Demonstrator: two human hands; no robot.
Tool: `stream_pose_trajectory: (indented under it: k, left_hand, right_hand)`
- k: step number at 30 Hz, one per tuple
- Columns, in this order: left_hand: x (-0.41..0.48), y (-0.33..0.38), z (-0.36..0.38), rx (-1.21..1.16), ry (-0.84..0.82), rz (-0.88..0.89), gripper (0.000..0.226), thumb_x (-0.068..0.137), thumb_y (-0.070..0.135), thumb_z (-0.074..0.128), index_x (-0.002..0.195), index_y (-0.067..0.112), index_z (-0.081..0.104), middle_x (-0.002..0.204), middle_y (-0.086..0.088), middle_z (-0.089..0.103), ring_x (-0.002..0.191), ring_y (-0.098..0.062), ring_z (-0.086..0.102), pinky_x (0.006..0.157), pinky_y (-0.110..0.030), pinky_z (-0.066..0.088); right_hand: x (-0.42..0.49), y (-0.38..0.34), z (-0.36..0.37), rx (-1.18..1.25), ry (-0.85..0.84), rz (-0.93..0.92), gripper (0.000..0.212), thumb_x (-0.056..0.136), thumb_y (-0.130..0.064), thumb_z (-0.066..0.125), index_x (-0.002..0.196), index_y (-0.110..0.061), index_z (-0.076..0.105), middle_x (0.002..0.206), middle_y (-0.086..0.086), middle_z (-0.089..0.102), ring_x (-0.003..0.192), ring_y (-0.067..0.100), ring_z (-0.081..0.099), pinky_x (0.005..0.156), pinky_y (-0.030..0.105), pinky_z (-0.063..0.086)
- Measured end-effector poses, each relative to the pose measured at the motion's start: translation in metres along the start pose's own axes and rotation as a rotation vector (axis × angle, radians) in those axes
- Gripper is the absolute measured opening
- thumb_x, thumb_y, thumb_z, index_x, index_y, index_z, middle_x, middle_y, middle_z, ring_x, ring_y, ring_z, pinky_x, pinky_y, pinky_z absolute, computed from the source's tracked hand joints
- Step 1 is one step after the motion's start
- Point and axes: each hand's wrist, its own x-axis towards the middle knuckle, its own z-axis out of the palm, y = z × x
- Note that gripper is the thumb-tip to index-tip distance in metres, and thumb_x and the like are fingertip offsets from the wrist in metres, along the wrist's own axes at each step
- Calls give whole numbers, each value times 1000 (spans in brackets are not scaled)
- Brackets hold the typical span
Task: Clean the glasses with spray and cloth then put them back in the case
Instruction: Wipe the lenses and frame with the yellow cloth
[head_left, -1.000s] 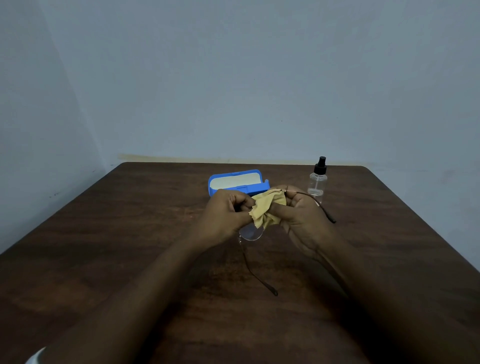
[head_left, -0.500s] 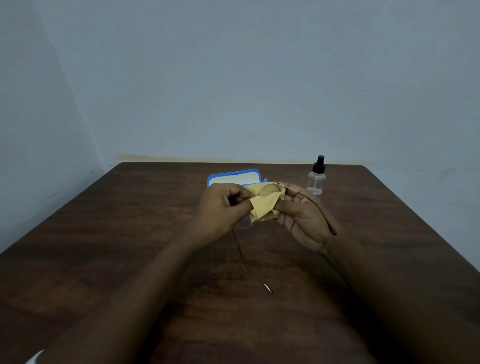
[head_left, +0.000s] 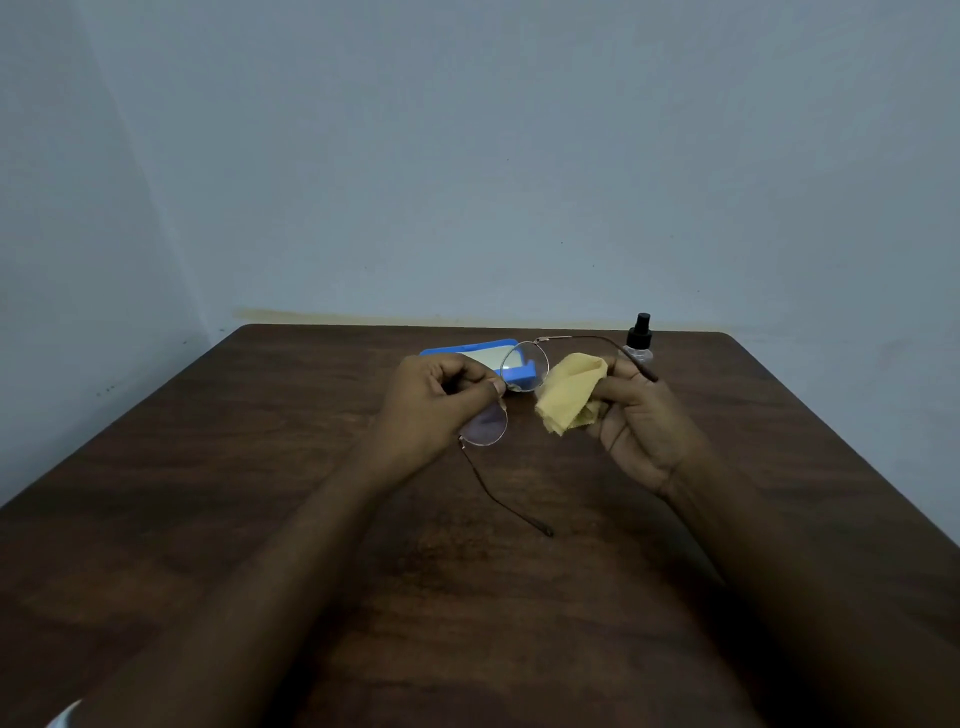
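My left hand (head_left: 441, 405) pinches the thin-rimmed glasses (head_left: 524, 366) at the bridge and holds them above the table with both temples unfolded. One lens hangs below my fingers, the other stands up in front of the case. My right hand (head_left: 639, 415) holds the yellow cloth (head_left: 569, 392) bunched in its fingers, a little to the right of the lenses and apart from them. The open blue case (head_left: 467, 354) lies behind my left hand, partly hidden. The clear spray bottle (head_left: 640, 340) with a black top stands behind my right hand.
A dark wooden table (head_left: 260, 493) carries everything. Its far edge meets a pale blue wall (head_left: 467, 182), and another wall closes the left side. My forearms reach in from the bottom of the view.
The cloth has come off the lens and moved right with my right hand. The glasses, earlier half wrapped in cloth, now show both lenses bare in my left hand.
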Motion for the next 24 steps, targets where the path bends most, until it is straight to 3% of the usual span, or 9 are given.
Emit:
stream_pose_trajectory:
  k: [3,7,8,10,13,16,19,22,24]
  left_hand:
    - [0,0,0,-24,-10,-10,8,92,9,78,86,4,80,75,-3,77,71,-14,67,69,-33,53]
    - [-1,-2,1,1,-35,4,8,90,10,80,84,6,80,80,-19,75,72,-21,65,70,-38,52]
    - [-1,-3,2,17,-41,13,7,90,10,80,83,8,80,81,-20,75,73,-21,65,70,-38,51]
    - [-2,-3,4,51,-58,21,7,90,9,80,83,11,82,80,-16,77,72,-19,66,69,-37,52]
    - [-5,-1,5,91,-112,15,5,91,9,79,87,11,82,80,-13,78,73,-21,70,69,-44,59]
    - [-6,0,6,108,-155,5,6,93,10,77,90,10,82,80,-8,79,82,-31,76,78,-49,61]
    - [-7,0,5,122,-147,15,6,93,11,77,90,11,82,82,-6,79,81,-27,76,76,-42,62]
    - [-6,1,4,103,-121,17,6,93,8,76,88,8,81,80,-11,78,69,-15,68,65,-29,55]
    - [-6,1,5,112,-122,23,6,93,8,76,88,8,81,81,-8,78,71,-11,68,65,-25,54]
  right_hand:
    - [-1,-1,-3,108,-22,51,27,100,3,43,113,-1,66,98,12,74,85,19,72,73,34,63]
    - [2,6,-4,92,-67,75,40,95,2,48,133,10,56,122,30,57,112,40,53,101,42,51]
    - [3,7,-3,60,-110,77,41,94,3,48,133,10,56,123,31,54,112,40,48,100,43,48]
    - [-1,8,1,-17,-189,42,35,93,1,55,127,5,64,119,29,60,106,36,57,90,43,52]
    - [-9,9,11,-140,-219,-45,17,87,-10,72,103,-8,77,96,16,70,83,22,65,75,34,58]
    - [-12,10,13,-293,-165,-115,20,82,-20,71,100,-13,77,98,9,79,90,20,76,81,34,61]
    - [-11,8,9,-358,-198,-122,21,82,-17,75,104,-15,77,104,13,78,95,25,74,84,39,59]
    - [-10,7,8,-340,-247,-85,23,81,-4,74,101,-14,80,101,15,77,86,25,72,77,37,59]
    - [-9,8,7,-394,-211,-100,23,87,5,70,104,-8,78,101,19,76,85,28,73,76,42,59]
